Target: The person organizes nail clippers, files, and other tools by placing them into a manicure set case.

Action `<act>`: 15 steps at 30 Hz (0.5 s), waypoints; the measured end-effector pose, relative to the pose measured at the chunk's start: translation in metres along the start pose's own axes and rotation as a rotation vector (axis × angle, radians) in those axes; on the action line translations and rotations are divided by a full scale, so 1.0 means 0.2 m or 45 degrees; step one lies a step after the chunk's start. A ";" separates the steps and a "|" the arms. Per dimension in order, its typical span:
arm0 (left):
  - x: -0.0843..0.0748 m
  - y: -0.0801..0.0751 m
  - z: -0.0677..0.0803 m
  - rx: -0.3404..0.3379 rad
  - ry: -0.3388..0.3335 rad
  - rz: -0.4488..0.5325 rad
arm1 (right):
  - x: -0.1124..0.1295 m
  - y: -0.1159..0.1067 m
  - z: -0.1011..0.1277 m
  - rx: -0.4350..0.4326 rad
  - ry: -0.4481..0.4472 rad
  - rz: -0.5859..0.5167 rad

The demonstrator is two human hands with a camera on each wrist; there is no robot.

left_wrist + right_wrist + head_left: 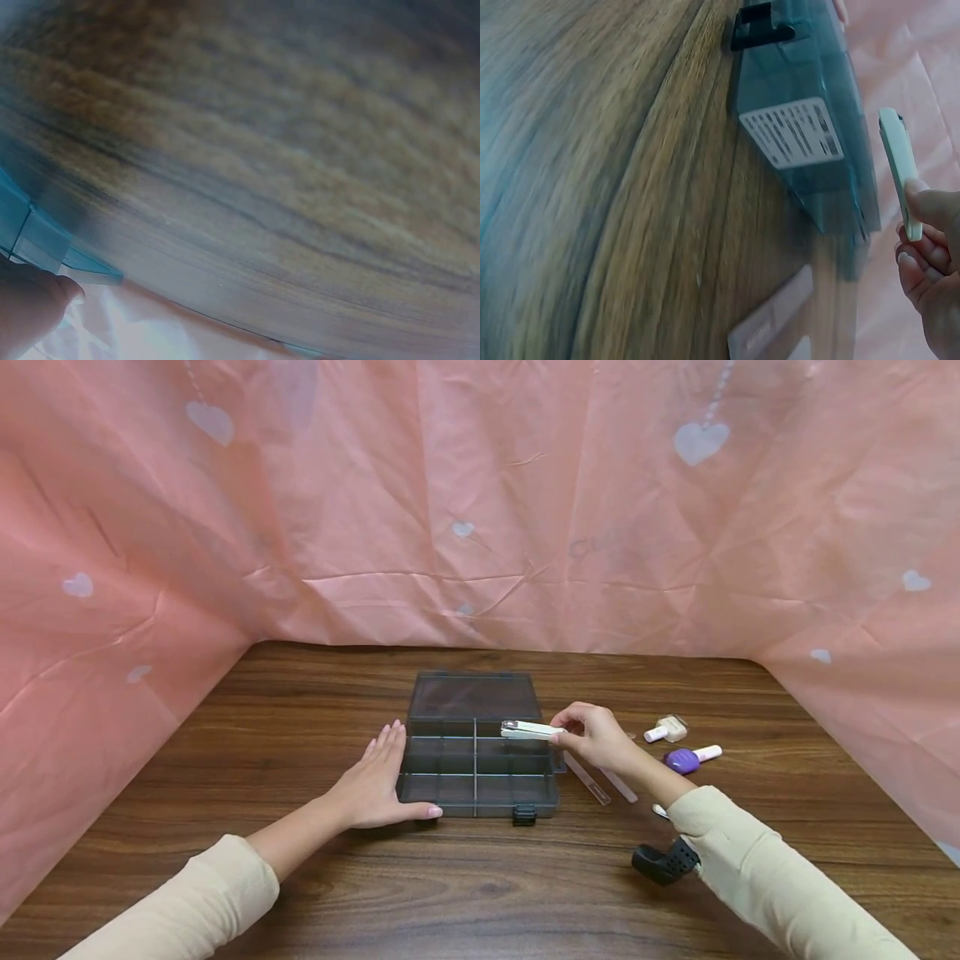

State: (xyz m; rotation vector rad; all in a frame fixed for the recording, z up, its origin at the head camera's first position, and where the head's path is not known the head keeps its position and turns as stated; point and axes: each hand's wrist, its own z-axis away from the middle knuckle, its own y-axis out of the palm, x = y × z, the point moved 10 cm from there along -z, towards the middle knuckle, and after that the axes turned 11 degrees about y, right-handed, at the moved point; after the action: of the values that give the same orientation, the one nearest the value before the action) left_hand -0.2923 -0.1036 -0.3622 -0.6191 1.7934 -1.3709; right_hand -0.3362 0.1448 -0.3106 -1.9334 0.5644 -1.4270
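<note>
A dark translucent organiser box (476, 770) with several compartments lies open in the middle of the wooden table, its lid tipped back. My left hand (378, 781) rests flat against the box's left side, fingers straight and thumb along the front edge. My right hand (592, 735) pinches a white nail clipper (529, 730) and holds it level over the box's right rear compartment. In the right wrist view the clipper (899, 166) hovers beside the box wall (810, 120), held at its end by my fingertips (930, 206).
Right of the box lie two clear nail files (597, 779), a purple oval tool (683, 761) with a white stick, and a small pale bottle (667, 727). Pink heart-print cloth (480, 502) walls the table at the back and sides.
</note>
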 end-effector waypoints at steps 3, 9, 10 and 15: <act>0.00 0.00 0.00 0.002 0.000 0.001 | 0.03 0.05 -0.02 0.011 -0.039 0.029; 0.00 0.00 0.00 -0.005 0.001 0.007 | 0.06 0.13 -0.06 0.053 -0.078 0.094; 0.00 0.00 0.00 -0.008 0.002 0.012 | 0.06 0.14 -0.06 0.051 -0.084 0.109; -0.01 0.00 0.01 -0.016 0.004 0.024 | 0.08 0.18 -0.08 0.048 -0.127 0.223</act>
State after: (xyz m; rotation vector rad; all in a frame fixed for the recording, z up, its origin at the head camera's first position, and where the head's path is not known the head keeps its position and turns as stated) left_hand -0.2903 -0.1030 -0.3618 -0.6053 1.8075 -1.3497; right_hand -0.3453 0.1060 -0.3226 -1.8650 0.6382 -1.2168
